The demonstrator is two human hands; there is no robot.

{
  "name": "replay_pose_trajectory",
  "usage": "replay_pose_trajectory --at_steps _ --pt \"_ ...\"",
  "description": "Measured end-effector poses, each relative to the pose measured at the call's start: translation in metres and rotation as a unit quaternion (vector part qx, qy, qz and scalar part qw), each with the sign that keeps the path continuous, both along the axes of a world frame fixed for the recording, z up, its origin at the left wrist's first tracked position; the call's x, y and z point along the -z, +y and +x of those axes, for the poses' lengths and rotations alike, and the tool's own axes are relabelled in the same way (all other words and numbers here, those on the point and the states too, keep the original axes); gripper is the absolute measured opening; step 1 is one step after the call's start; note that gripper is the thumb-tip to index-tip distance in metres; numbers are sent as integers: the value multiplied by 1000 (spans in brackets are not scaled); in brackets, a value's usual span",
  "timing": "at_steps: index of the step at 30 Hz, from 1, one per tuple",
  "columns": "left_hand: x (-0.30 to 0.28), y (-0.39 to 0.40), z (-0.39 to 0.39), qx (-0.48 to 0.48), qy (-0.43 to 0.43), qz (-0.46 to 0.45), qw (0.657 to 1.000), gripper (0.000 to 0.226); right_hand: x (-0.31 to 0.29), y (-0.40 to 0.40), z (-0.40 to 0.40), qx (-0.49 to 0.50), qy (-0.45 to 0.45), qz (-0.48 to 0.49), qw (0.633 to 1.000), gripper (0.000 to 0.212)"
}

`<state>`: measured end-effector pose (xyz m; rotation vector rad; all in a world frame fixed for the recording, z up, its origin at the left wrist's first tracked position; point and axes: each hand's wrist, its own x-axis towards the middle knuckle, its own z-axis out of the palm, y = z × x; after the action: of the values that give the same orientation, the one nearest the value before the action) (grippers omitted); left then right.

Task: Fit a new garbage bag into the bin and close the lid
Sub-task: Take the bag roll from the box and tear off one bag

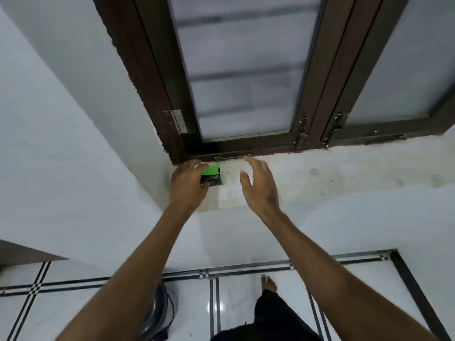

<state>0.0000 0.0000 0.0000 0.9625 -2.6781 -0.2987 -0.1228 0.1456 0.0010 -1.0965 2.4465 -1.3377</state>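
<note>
A small green and black box (212, 177) sits on the window sill (320, 173), in the left corner below the window frame. My left hand (188, 184) reaches onto it, fingers curled around its left side and touching it. My right hand (258, 185) hovers over the sill to the right of the box, fingers spread and holding nothing. Down on the floor, a dark grey bin (157, 313) stands partly hidden behind my left forearm; I cannot tell the state of its lid.
A dark brown window (246, 70) with frosted glass rises above the sill, latches at its lower edge. White walls flank it. The floor (236, 299) is white tile with black border lines. My bare foot (268, 284) stands near the wall.
</note>
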Motion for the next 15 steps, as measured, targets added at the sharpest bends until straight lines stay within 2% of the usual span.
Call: replay_pose_trajectory --at_steps 4,8,11,15 --pt "9 -15 -14 -40 -59 22 997 56 19 -13 -24 -22 -142 18 989 37" --pt "11 -14 -33 -80 -35 62 994 50 22 -30 -58 -41 -210 33 976 39" --pt "13 -3 -38 -57 -35 101 993 50 23 -34 -72 -47 -237 39 970 41" --pt "8 1 -45 12 1 96 995 53 22 -37 -91 -107 -304 64 944 37"
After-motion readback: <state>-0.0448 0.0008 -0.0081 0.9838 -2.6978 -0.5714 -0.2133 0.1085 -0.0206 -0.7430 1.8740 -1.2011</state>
